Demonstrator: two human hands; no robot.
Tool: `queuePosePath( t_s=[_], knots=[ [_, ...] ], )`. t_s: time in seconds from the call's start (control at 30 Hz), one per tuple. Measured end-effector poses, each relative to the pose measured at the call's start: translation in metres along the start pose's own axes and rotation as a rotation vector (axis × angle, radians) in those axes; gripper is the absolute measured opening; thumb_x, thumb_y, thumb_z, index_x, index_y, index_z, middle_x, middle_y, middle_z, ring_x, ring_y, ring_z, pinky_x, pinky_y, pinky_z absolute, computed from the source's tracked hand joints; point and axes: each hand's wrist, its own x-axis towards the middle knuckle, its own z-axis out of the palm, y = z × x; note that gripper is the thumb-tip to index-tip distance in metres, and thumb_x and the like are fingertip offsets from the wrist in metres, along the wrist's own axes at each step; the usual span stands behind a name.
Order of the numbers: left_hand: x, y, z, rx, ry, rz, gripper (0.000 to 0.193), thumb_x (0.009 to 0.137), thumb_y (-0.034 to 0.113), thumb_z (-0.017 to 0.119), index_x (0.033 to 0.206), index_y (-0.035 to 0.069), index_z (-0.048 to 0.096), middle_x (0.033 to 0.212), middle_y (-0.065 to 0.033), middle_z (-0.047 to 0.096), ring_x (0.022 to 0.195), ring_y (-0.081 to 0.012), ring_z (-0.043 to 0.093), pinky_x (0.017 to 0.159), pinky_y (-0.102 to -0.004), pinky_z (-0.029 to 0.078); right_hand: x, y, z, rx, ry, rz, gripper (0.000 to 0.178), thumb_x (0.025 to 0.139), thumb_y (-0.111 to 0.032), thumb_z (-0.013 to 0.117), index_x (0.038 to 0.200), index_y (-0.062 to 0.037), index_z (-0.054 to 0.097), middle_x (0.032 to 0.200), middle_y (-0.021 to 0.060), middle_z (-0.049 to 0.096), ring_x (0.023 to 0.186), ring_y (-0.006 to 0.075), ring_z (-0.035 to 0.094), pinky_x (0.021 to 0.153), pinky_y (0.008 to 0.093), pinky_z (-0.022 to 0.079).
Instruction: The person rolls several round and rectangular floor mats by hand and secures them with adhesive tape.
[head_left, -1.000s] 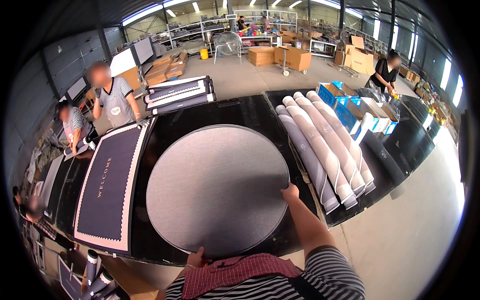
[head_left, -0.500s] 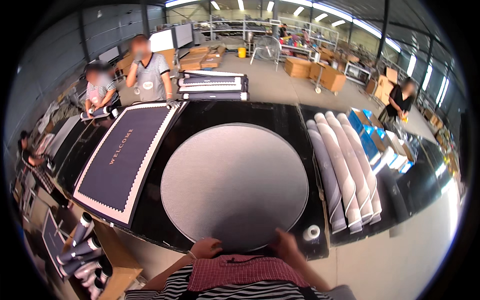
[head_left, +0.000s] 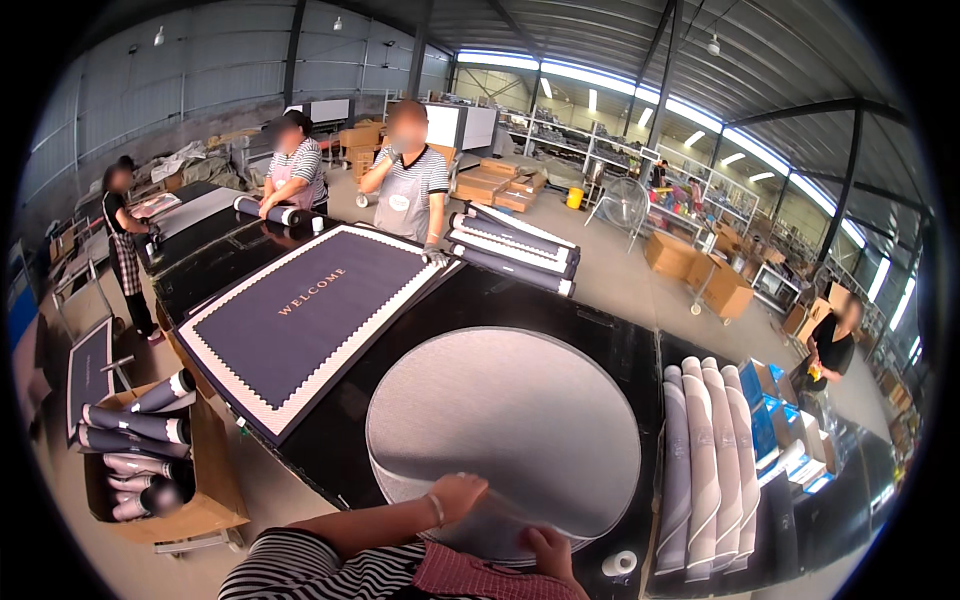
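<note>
A large round grey mat (head_left: pixel 510 400) with a thin edging lies on the black table in front of me. Across its near part runs a slanting, curved line; the darker strip (head_left: pixel 410 487) below it looks like a raised or turned-up part, though I cannot tell which. My left hand (head_left: pixel 460 497) reaches over this part, its fingers bent together at the line. My right hand (head_left: pixel 547 550) is closed at the near edge of the mat, thumb uppermost. Right of that hand stands a small white roll (head_left: pixel 620 563).
Several rolled grey mats (head_left: pixel 703 460) lie at right, beside blue and white boxes (head_left: pixel 790 430). A dark bordered mat (head_left: pixel 310 310) covers the table's left, with a co-worker's gloved hand (head_left: pixel 434 256) at its corner. A carton (head_left: pixel 215 490) of rolled mats stands at lower left.
My view has turned, so the scene sits lower and tilted. My left hand has moved from the near edge in over the mat. A sharp slanting line now crosses the mat's near part.
</note>
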Motion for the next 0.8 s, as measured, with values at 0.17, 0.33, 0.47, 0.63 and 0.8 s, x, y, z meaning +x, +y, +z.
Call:
queuePosePath(
  t_s=[0.17,0.33,0.47,0.63,0.8],
  knots=[
    [0.061,0.007,-0.011,0.066,0.246,-0.058,0.008,0.091,0.017,0.054,0.094,0.014,0.061,0.088,-0.0072,0.065,0.090,-0.0278,0.064,0.078,-0.0430,0.047,0.039,-0.043,0.035,-0.749,0.212,-0.755,0.048,0.079,-0.016,0.070,0.126,-0.0066,0.061,0.136,0.0164,0.056,0.129,0.0368,0.049,0.108,0.0524,0.037],
    [0.047,-0.022,0.022,0.153,0.138,0.098,0.013,0.091,0.026,0.059,0.093,0.014,0.063,0.092,-0.0051,0.062,0.092,-0.0267,0.061,0.083,-0.0426,0.045,0.056,-0.020,0.048,-0.936,0.237,-0.724,0.061,0.080,-0.024,0.072,0.137,-0.0111,0.054,0.145,0.0101,0.050,0.136,0.0307,0.042,0.112,0.0528,0.029],
    [0.017,-0.008,0.007,0.208,0.058,0.151,0.032,0.090,0.032,0.061,0.113,0.010,0.064,0.110,-0.0073,0.063,0.111,-0.0254,0.058,0.102,-0.0493,0.038,0.058,-0.005,0.048,-1.082,0.248,-0.662,0.055,0.084,-0.026,0.068,0.136,-0.0153,0.055,0.146,0.0055,0.050,0.136,0.0277,0.042,0.112,0.0553,0.026],
    [-0.018,0.004,0.012,0.399,-0.032,0.149,0.049,0.089,0.040,0.063,0.124,0.005,0.060,0.126,-0.0083,0.059,0.127,-0.0242,0.050,0.110,-0.0536,0.031,0.053,0.013,0.045,-1.089,0.149,-0.716,0.047,0.087,-0.026,0.064,0.133,-0.0178,0.057,0.143,0.0046,0.053,0.134,0.0249,0.046,0.110,0.0544,0.028],
    [-0.041,0.006,0.044,0.342,-0.189,0.139,0.025,0.087,0.031,0.061,0.095,0.009,0.067,0.104,-0.0062,0.062,0.106,-0.0235,0.058,0.088,-0.0433,0.042,0.041,0.046,0.048,-1.021,0.035,-0.689,0.037,0.089,-0.025,0.060,0.126,-0.0196,0.061,0.133,0.0005,0.062,0.123,0.0214,0.055,0.103,0.0483,0.035]
  ],
)
